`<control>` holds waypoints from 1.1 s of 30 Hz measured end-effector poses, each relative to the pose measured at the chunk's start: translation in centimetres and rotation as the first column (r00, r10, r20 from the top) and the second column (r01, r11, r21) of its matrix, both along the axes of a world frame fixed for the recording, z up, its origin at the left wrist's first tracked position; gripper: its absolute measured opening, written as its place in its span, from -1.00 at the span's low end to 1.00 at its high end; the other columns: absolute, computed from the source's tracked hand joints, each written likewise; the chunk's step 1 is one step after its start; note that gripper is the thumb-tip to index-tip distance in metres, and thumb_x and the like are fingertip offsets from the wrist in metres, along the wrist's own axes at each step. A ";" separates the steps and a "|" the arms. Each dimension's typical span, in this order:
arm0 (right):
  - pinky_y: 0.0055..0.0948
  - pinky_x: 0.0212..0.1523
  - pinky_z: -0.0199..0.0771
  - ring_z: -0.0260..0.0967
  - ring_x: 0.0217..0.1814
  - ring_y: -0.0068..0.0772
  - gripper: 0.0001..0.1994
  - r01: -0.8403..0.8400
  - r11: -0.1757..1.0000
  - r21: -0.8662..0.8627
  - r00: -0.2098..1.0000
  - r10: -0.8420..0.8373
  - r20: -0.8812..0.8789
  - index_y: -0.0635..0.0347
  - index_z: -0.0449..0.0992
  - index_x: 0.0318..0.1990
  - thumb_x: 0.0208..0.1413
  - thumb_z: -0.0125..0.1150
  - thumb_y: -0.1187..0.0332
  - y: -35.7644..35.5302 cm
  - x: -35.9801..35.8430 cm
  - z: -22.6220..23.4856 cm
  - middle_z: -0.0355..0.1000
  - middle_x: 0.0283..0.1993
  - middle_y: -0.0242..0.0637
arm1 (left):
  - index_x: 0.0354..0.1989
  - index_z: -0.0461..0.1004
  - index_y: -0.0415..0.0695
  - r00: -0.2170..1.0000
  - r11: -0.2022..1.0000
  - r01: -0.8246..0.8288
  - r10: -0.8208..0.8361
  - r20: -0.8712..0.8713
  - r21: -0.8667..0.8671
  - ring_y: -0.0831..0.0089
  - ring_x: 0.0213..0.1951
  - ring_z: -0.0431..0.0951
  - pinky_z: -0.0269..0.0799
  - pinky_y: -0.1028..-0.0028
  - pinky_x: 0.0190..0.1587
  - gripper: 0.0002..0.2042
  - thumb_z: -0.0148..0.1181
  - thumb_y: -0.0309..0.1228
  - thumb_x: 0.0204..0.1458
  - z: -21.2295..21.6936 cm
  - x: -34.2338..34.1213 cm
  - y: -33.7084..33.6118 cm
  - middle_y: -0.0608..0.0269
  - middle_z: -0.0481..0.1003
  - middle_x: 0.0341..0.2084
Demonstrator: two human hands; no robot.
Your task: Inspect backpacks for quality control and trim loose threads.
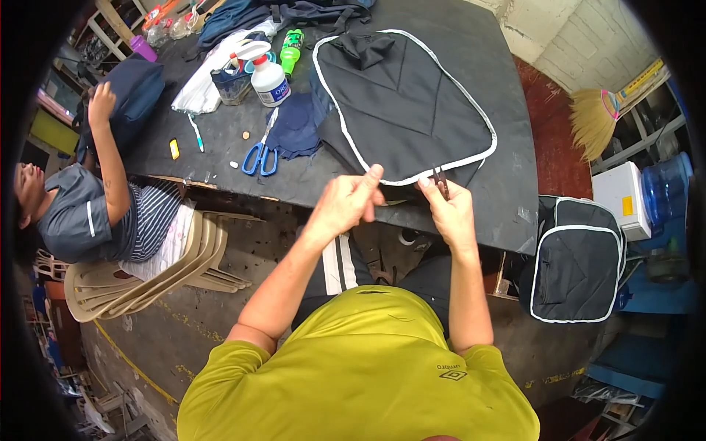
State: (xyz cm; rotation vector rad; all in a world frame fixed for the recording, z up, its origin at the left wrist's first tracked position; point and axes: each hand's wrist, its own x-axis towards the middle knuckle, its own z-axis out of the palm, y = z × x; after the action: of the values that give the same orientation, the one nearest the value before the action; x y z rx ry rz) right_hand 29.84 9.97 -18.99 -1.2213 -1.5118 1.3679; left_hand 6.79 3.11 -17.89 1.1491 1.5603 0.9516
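Note:
A black fabric bag (397, 103) edged in white piping lies on the black tabletop, its lower edge toward me. My left hand (347, 202) is closed at that near edge, thumb against the fingers. Whatever it pinches is too small to make out. In my right hand (452, 209) is a small pair of dark thread snips (440, 181), tips pointing up beside the white piping. Left of the bag, blue-handled scissors (260, 156) rest against a crumpled navy cloth (298, 134).
A white spray bottle (269, 79), a green bottle (292, 51) and a teal pen (196, 134) are on the table (507, 195). At left a person (95, 206) sits on stacked plastic chairs (198, 253), hand on a navy bag. Another black bag (577, 272) stands at right, below a broom (594, 117).

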 end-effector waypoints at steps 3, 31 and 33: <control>-0.59 -0.61 -0.02 0.05 -0.64 -0.86 -0.74 0.094 0.996 0.003 0.981 -0.092 -0.172 0.17 0.66 -0.25 0.41 0.43 0.18 -0.3 -1.2 -1.6 0.30 -0.57 -0.69 | -0.16 0.64 -0.28 0.922 0.993 -0.096 0.063 0.381 0.069 0.66 -0.68 0.33 0.27 0.53 -0.53 -0.50 0.21 0.04 0.45 -2.6 2.3 0.6 0.30 0.60 -0.53; -0.57 -0.59 0.06 0.00 -0.65 -0.75 -0.83 -0.001 0.986 -0.164 0.850 -0.086 -0.520 0.08 0.52 -0.20 0.50 0.30 0.31 -1.2 -3.0 -2.5 0.17 -0.56 -0.66 | -0.19 0.72 -0.21 0.978 0.828 -0.184 0.207 0.015 0.531 0.62 -0.31 0.58 0.51 0.51 -0.18 -0.93 0.44 -0.48 0.26 2.2 2.2 1.9 0.37 0.68 -0.35; -0.58 -0.59 0.05 -0.01 -0.64 -0.77 -0.84 0.002 0.989 -0.147 0.869 -0.074 -0.489 0.09 0.51 -0.18 0.51 0.30 0.30 -1.2 -2.7 -2.3 0.18 -0.54 -0.66 | -0.15 0.70 -0.25 0.982 0.848 -0.188 0.168 0.084 0.496 0.69 -0.32 0.57 0.52 0.56 -0.18 -0.87 0.39 -0.42 0.35 1.7 1.5 2.0 0.38 0.68 -0.33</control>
State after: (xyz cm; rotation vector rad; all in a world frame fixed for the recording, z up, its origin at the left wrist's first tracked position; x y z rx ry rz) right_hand 27.12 8.73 -21.29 -0.8795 -1.0368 1.6321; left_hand 8.26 5.09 -16.18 1.3418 1.4442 1.5641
